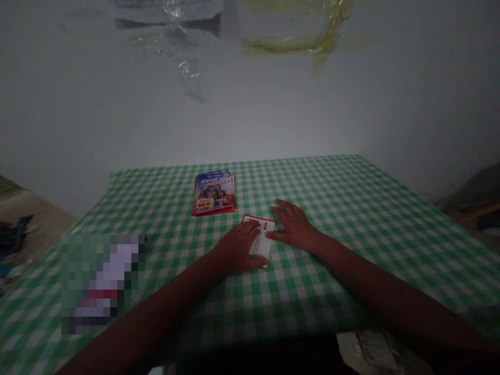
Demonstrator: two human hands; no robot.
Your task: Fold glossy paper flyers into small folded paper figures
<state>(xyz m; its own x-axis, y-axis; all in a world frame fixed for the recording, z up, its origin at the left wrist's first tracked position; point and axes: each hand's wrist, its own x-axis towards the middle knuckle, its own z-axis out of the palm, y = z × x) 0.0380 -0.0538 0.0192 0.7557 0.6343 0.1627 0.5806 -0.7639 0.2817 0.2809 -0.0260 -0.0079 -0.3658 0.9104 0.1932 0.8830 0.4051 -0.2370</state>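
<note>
**Left hand**: open and flat, palm down, lying across the left part of the card; not closed on it.

**Right hand**: open, fingers spread, palm down on the cloth; the fingertips nearest the card touch or almost touch its right edge, and the exact contact cannot be told.

**Card:** a red-bordered white card, flat on the cloth between the 2 hands, tilted slightly from the table's edge; its small print is unreadable.

**Far from the hands:** a stack of glossy leaflets, lying just far and left of the card, with a red edge, a group photo and a yellow price tag reading 89.9.

**Surface:** a green-and-white checked tablecloth under everything.

**Left of the hands:** a pixelated patch hides an object on the cloth.

**Beyond the table:** a pale wall with clear plastic scraps and yellowed tape; loose papers lie below the near right edge.
</note>
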